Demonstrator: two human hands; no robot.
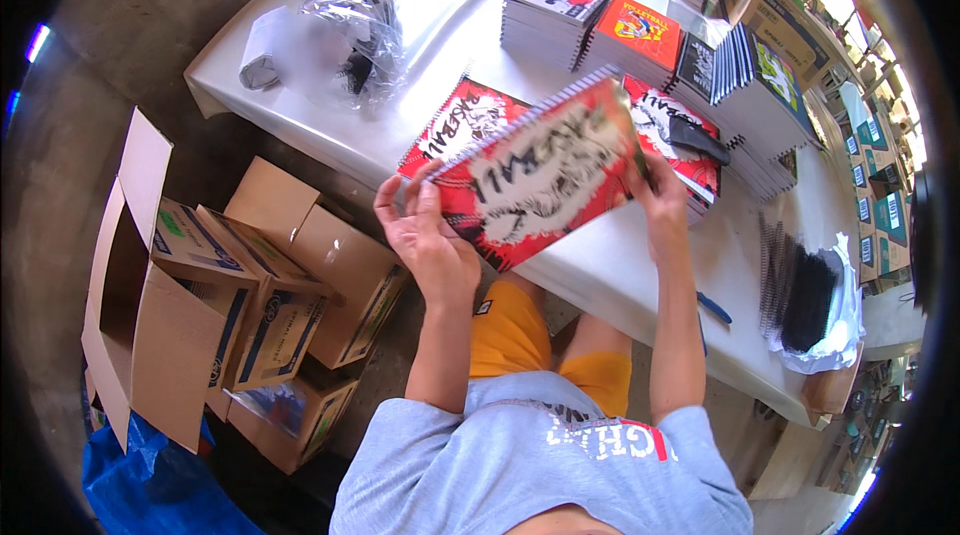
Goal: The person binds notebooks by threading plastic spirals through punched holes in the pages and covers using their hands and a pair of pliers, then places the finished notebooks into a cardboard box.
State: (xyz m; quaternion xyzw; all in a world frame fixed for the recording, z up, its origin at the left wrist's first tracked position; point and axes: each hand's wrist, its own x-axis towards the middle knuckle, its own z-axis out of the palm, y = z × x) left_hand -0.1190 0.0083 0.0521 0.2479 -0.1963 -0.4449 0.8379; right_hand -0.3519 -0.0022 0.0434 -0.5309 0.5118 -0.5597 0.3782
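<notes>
A red, white and black spiral-bound notebook (545,175) is held up tilted over the table's near edge, its cover facing me. My left hand (430,235) pinches its lower left corner between thumb and fingers. On the opposite short side, my right hand (658,197) grips the edge. Behind it, a similar red notebook (462,120) lies on the table, partly hidden. To the right sits a low stack of red notebooks (650,107) with a dark object (697,139) on top, whose kind I cannot make out.
Stacks of spiral notebooks (545,30) line the back of the white-covered table (430,55). A clear plastic bag (375,30) lies at left. Black binding coils (805,300) and a blue pen-like item (714,308) lie at right. Cardboard boxes (180,325) stand at lower left.
</notes>
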